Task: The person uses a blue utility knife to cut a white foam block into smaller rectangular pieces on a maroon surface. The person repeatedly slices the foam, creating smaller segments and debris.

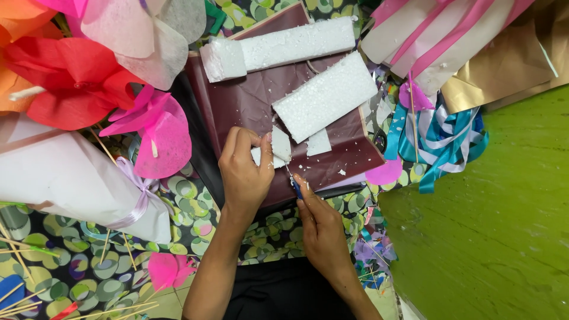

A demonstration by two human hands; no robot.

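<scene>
My left hand [244, 172] pinches a small white foam piece [277, 148] against a dark maroon sheet [249, 101]. My right hand [320, 228] grips a thin blue-handled cutter [294, 184], its blade reaching up to the lower edge of the foam piece. Just right of it lies another small foam scrap [319, 143]. A large white foam block [325, 96] lies tilted above the hands, and a longer foam bar [278, 47] rests beyond it. White crumbs dot the maroon sheet.
Paper flowers in red [71, 83], pink [160, 133] and white [142, 35] crowd the left, above a white wrapped bouquet [71, 178]. Blue and white ribbons [441, 142], pink ribbon rolls and gold paper [510, 65] lie at right. Wooden sticks [18, 255] lie at lower left. Green floor [492, 225] is at right.
</scene>
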